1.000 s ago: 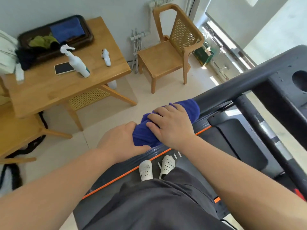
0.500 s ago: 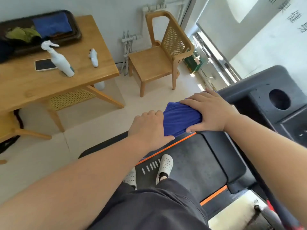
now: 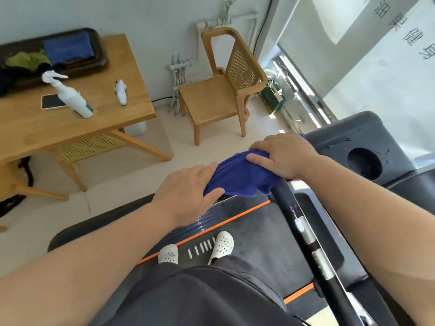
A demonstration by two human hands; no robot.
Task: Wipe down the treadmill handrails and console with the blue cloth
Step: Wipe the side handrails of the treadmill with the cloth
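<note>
The blue cloth (image 3: 242, 176) is wrapped over the treadmill's left handrail, which it hides between my hands. My left hand (image 3: 188, 194) grips the cloth's near end, thumb under and fingers over. My right hand (image 3: 282, 154) presses on the cloth's far end with fingers curled over it, next to the dark console (image 3: 353, 142) with its round cup hole (image 3: 363, 163). A black inner handlebar (image 3: 303, 229) runs from under the cloth toward the lower right.
The treadmill belt (image 3: 254, 227) with orange edge lies below; my white shoes (image 3: 221, 245) stand on it. A wooden table (image 3: 70, 123) at left holds a spray bottle (image 3: 70, 97), phone (image 3: 53, 101) and dark tray (image 3: 70, 50). A wooden chair (image 3: 221, 90) stands beyond the rail.
Both hands and the cloth have slid along the handrail toward the console. The view has swung, so the console and cup hole now show beside my right hand.
</note>
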